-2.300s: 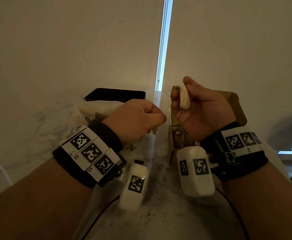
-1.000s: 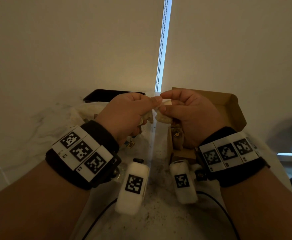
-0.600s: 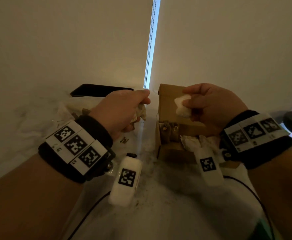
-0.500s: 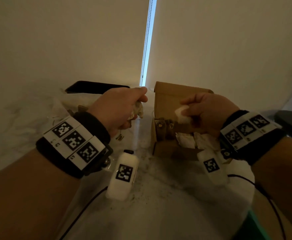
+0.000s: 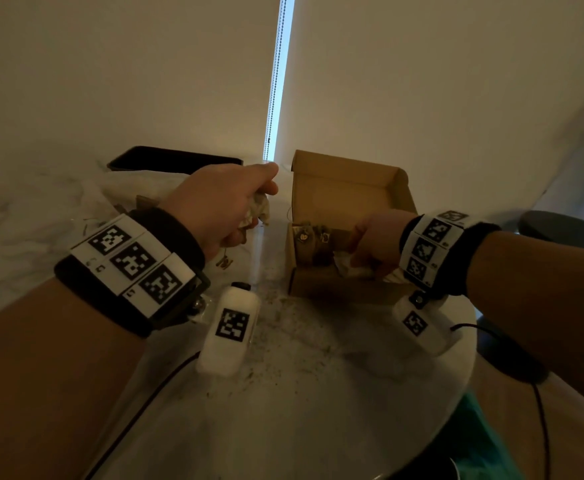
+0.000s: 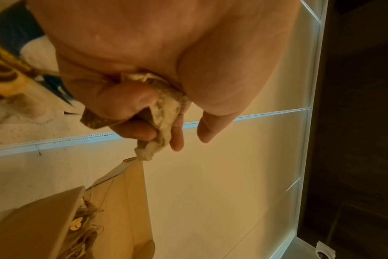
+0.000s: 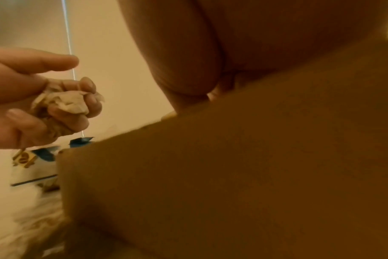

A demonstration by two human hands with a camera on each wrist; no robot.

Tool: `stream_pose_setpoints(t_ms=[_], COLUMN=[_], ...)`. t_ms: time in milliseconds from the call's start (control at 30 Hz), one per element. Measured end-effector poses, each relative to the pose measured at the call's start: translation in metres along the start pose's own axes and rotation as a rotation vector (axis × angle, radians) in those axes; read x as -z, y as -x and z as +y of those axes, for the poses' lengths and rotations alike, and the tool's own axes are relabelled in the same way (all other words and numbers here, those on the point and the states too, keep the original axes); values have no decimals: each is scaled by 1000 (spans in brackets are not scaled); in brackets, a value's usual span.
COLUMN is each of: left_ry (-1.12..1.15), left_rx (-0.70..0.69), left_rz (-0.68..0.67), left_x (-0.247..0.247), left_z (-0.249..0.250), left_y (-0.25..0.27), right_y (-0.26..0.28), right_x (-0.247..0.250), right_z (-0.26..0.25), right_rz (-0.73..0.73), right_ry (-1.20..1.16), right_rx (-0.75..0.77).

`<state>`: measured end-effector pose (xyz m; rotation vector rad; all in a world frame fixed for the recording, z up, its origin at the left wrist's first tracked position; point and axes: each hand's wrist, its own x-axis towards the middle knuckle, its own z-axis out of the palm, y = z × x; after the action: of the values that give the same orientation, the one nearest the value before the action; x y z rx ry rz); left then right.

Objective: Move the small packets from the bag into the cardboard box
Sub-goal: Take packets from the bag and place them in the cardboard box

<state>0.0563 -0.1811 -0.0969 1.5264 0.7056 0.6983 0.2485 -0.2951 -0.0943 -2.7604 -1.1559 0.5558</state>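
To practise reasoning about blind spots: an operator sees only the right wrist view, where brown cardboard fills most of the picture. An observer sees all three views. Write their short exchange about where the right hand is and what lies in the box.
Operator: Cardboard blocks nearly everything here. Where is the right hand?
Observer: The right hand is down inside the open cardboard box, fingers curled on a pale packet.
Operator: Is anything else already in the box?
Observer: Yes. Brown packets with small tags stand at its left end, beside the hand.
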Motion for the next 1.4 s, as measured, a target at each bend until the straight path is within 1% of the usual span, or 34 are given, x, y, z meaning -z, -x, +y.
stream_pose_setpoints(t_ms=[133, 167, 267, 300, 367, 433, 467, 533, 600, 700, 733, 800, 867, 933, 1033, 1167, 1300, 1400], left_ry=[25, 44, 150, 203, 313, 406, 442, 495, 531, 556, 556, 541, 502, 465, 408, 349, 283, 213], left_rx=[8, 19, 84, 106, 134, 134, 127, 99, 71, 42, 42, 48, 57, 63, 50, 25, 34, 10], left_rz=[0, 0, -22, -42, -91, -127, -134, -127, -116, -113, -111, -105, -113, -129, -153, -160, -160, -154], left_x=[0, 0, 2, 3, 6, 9, 10, 12, 13, 14, 15, 16, 17, 16, 14, 13, 10, 9], left_z=[1, 2, 3, 5, 7, 9, 9, 9, 8, 7, 6, 5, 3, 1, -2, -4, -8, -11], left_y=[1, 2, 2, 3, 3, 3, 3, 3, 3, 3, 2, 1, -1, -4, -5, -5, -8, -10], right_y=[2, 3, 11, 13, 18, 20, 20, 20, 16, 5, 3, 1, -2, -4, -3, -3, -4, -3], right_x=[3, 6, 20, 26, 36, 40, 39, 31, 20, 2, -4, -14, -22, -28, -35, -40, -42, -38], right_z=[-3, -3, -5, -6, -14, -26, -34, -54, -71, -85, -86, -86, -83, -81, -79, -80, -82, -81], right_rz=[2, 13, 118, 153, 207, 261, 253, 180, 43, -115, -147, -165, -134, -94, 3, 94, 130, 95], right_ry=[117, 111, 191, 134, -122, -318, -447, -744, -981, -1166, -1237, -1362, -1402, -1352, -1242, -1216, -1316, -1458], right_rx=[-13, -11, 32, 40, 80, 178, 239, 316, 325, 384, 417, 464, 499, 514, 505, 479, 477, 471])
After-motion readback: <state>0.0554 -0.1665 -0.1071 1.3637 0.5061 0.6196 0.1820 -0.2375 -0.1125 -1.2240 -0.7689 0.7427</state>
